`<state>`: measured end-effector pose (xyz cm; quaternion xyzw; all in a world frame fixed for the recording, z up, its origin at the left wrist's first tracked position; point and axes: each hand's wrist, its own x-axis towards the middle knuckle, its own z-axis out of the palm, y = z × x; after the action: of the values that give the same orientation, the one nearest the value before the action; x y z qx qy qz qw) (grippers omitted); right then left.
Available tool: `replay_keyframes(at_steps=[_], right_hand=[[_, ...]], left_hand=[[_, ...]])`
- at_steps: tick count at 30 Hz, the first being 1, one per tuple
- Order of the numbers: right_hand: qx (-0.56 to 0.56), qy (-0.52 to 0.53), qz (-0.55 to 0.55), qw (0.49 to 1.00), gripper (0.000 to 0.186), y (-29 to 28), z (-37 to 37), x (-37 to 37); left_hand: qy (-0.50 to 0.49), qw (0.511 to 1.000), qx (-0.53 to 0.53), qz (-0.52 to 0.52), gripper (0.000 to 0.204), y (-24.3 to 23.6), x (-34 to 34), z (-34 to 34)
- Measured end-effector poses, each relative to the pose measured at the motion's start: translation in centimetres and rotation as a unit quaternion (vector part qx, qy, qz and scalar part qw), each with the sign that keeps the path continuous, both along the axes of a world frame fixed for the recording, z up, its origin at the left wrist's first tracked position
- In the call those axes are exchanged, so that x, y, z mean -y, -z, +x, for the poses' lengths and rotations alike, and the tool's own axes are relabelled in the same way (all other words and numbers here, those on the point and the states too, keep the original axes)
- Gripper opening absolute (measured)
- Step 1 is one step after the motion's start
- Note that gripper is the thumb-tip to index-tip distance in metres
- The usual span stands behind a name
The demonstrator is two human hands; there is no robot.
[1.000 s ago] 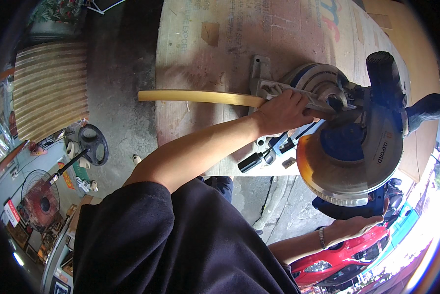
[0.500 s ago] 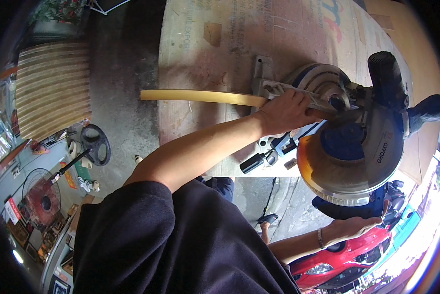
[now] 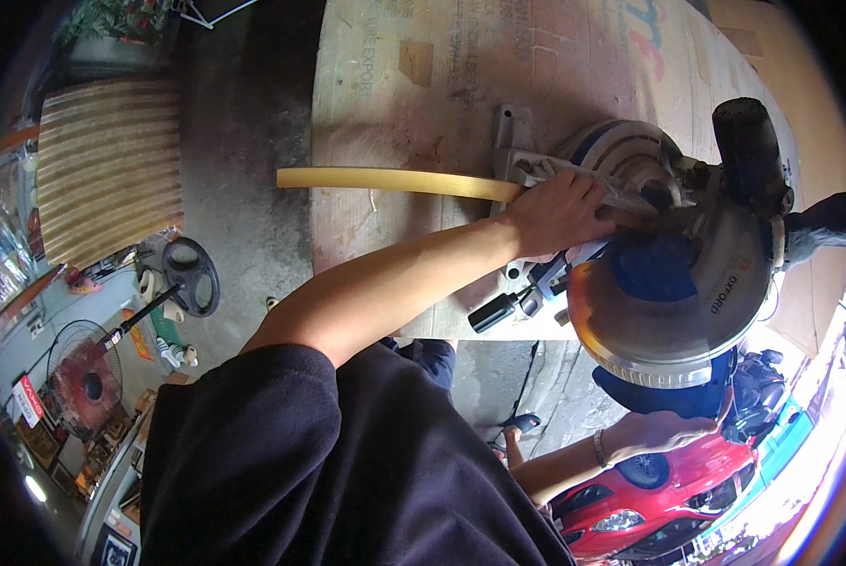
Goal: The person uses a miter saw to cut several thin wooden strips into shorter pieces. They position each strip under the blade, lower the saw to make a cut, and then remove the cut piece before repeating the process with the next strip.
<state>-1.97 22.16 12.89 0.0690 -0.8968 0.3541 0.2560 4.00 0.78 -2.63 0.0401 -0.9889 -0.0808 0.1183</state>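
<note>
My left hand [image 3: 557, 215] is closed over one end of a long gold strip [image 3: 395, 181], holding it against the metal fence of a mitre saw [image 3: 534, 168]. The strip's other end juts past the table's left edge. Close to the right of these fingers is the saw head, with its rounded guard [image 3: 725, 292] and amber-tinted clear lower cover [image 3: 607, 325]. My right hand [image 3: 654, 436], a bracelet at its wrist, is wrapped round the saw's dark blue handle [image 3: 663, 391]; its fingers are partly hidden. The blade and cutting point cannot be seen.
The saw stands on a board-topped table [image 3: 395, 85] with printed markings. A black clamp knob [image 3: 491, 313] sticks out near its front edge. Left are a fan [image 3: 91, 382] and a corrugated sheet [image 3: 112, 174]. A red car [image 3: 649, 500] and someone's sandalled foot [image 3: 517, 426] show beyond.
The saw head and my right hand on its handle have shifted a little left, nearer my body's midline. My left hand stays on the gold strip. The whole view has moved slightly.
</note>
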Motion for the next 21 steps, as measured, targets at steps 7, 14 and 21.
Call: replay_keyframes(at_steps=[7, 14, 21], right_hand=[[-0.045, -0.011, 0.009, 0.999, 0.076, 3.7, 0.9, -1.7], [0.013, -0.029, -0.084, 0.996, 0.068, 3.1, 1.1, -1.0], [0.227, -0.158, -0.176, 0.945, 0.041, -10.1, -16.4, -0.7]], left_hand=[[0.006, 0.998, 0.025, 0.062, 0.031, -0.5, 0.3, 0.0], [-0.007, 0.994, 0.015, 0.104, 0.03, -0.7, 0.2, 0.0], [-0.026, 0.993, -0.084, 0.081, 0.036, -0.1, 0.6, -0.2]])
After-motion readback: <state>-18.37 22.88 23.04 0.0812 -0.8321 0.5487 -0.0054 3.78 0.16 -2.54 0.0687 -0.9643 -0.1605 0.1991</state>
